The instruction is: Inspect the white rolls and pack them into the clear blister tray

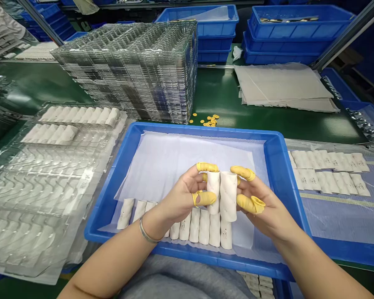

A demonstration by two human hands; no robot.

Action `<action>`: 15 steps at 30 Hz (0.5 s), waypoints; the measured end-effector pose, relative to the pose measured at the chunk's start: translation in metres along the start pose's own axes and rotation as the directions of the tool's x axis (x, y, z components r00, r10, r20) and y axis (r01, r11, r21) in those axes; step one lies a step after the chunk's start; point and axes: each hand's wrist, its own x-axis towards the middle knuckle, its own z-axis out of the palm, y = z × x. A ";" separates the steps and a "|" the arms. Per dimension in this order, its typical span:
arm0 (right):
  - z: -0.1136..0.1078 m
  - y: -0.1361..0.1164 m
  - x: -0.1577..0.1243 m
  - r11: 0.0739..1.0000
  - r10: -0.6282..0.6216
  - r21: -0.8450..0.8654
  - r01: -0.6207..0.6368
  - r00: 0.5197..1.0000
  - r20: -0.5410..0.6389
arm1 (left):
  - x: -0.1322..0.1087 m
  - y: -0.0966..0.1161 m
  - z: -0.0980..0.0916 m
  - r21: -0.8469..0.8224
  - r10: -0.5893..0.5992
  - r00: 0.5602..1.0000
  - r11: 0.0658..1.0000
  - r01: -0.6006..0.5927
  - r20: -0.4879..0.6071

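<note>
My left hand (182,193) grips a white patterned tube (213,191) upright between its fingertips, which wear yellow finger cots. My right hand (263,203), also in yellow cots, holds a second, slightly larger white tube (228,196) upright against the first. Both hands hover over a blue plastic tray (187,251) lined with a white sheet (174,166). A row of several similar tubes (199,226) lies in the tray beneath my wrists, partly hidden by my hands.
Clear plastic blister trays (50,187) holding white tubes lie left of the tray, with a tall clear stack (127,70) behind. Small gold pieces (210,120) lie on the green bench (224,99). Packed tubes (327,170), cardboard sheets (283,85) and stacked blue crates (293,29) stand right and behind.
</note>
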 end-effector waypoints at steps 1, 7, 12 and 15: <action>0.000 -0.001 0.000 1.000 0.007 0.007 -0.007 1.000 -0.006 | 0.000 0.000 0.000 0.000 0.009 1.000 1.000 -0.009 0.007; 0.002 -0.003 0.000 0.999 0.041 0.037 -0.039 0.998 -0.043 | -0.003 0.000 -0.003 0.007 0.028 0.999 1.000 -0.028 0.045; 0.004 0.000 0.003 0.996 0.047 0.080 -0.039 0.994 -0.099 | -0.004 -0.005 -0.005 0.088 0.060 0.997 0.994 -0.064 0.052; 0.004 0.002 0.004 0.991 0.069 0.122 -0.055 0.991 -0.114 | -0.004 -0.007 -0.005 0.133 0.077 0.996 0.988 -0.082 0.042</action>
